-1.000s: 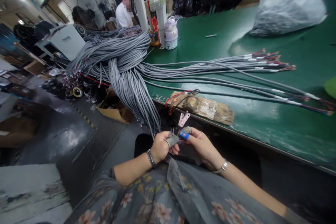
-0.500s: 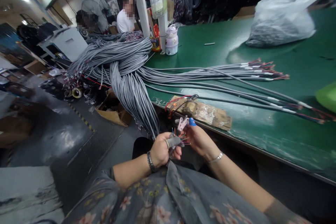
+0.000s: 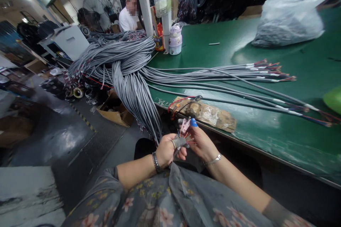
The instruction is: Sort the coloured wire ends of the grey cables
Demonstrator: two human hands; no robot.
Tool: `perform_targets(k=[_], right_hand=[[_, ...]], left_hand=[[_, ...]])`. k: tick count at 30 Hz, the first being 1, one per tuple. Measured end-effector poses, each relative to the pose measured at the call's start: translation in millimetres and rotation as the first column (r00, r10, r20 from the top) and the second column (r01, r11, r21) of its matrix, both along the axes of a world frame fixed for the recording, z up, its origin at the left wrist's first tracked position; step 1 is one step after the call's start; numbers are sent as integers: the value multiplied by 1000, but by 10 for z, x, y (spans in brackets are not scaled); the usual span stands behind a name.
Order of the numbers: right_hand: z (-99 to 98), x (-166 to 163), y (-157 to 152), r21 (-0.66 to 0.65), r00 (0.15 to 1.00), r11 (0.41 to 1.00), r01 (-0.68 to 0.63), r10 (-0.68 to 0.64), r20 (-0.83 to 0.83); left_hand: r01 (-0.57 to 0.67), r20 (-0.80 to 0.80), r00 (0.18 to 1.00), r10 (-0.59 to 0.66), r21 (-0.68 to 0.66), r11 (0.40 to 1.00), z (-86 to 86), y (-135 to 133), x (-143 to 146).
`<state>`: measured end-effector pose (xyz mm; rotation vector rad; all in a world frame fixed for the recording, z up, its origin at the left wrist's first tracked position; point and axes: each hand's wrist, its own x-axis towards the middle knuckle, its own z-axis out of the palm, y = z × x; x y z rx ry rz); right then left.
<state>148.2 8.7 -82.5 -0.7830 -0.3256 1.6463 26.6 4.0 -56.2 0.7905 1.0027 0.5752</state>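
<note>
My left hand [image 3: 166,149] is closed around the end of a grey cable, its thumb wrapped in a grey cover. Thin coloured wires [image 3: 189,139], red and orange among them, fan out from this cable end toward my right hand. My right hand [image 3: 201,140] has a blue cover on the thumb tip. Between that thumb and the fingers it pinches a small pink clip-like tool [image 3: 184,125], just above the wires. Part of the right fingers is hidden behind the wires and tool.
Grey cables [image 3: 135,88] lie heaped on the green table [image 3: 226,53] and hang over its edge. A wooden block [image 3: 213,117] sits at the front edge. Further back are a plastic bag [image 3: 289,21] and a stacked container [image 3: 175,39]. Another person [image 3: 128,17] sits beyond.
My right hand and the pink tool have shifted slightly left, closer to my left hand. The cable end has turned a little and its wires spread toward the right.
</note>
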Motion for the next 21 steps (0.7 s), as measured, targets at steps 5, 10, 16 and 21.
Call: perform_targets(k=[5, 10, 16, 21], right_hand=[[6, 43, -45, 17, 998, 998, -59, 59, -30], [-2, 76, -30, -3, 999, 999, -49, 49, -3], [7, 50, -17, -13, 998, 1000, 5, -4, 62], [67, 46, 20, -21, 996, 1000, -10, 12, 93]], left_hand=[[-32, -2, 999, 32, 19, 999, -12, -38, -61], [-31, 3, 1000, 31, 38, 999, -25, -76, -103], [-84, 23, 996, 83, 43, 996, 22, -41, -61], [-129, 32, 991, 127, 55, 990, 32, 5, -55]])
